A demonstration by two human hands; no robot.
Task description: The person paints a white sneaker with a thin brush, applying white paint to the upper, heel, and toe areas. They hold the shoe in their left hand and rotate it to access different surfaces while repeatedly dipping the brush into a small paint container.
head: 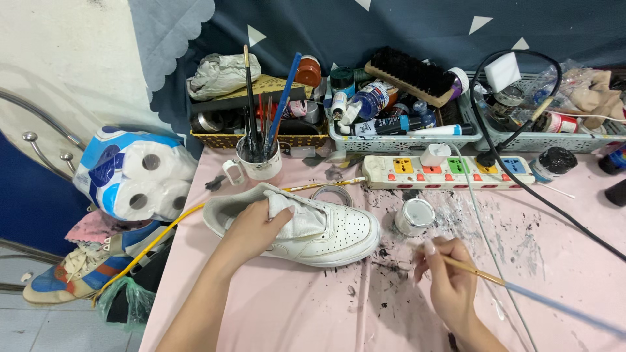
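Two hands work low over a pink table (274, 306) spattered with dark flecks. The right hand (450, 283) is nearest, its fingers pinched shut around a thin brush (521, 292) whose wooden shaft runs from the fingertips out to the lower right, turning blue and blurred toward the edge; the bristle end points left, hidden behind the fingers. The left hand (251, 231) lies just beyond, closed over the heel and collar of a white shoe (326, 228), thumb up on the tongue and the other fingers wrapped round the near side. The shoe rests on its sole on the table with its toe pointing right, so its perforated toe box sits between the two hands, near the right fingertips but apart from them. Just beyond the right hand stands a small open jar (414, 216) of white paint, beside the toe. Farther back lie a roll of tape (331, 193), a mug (259, 160) crammed with brushes and a power strip (447, 171). Along the wall stand baskets (404, 140) of bottles and a shoe brush (409, 75).
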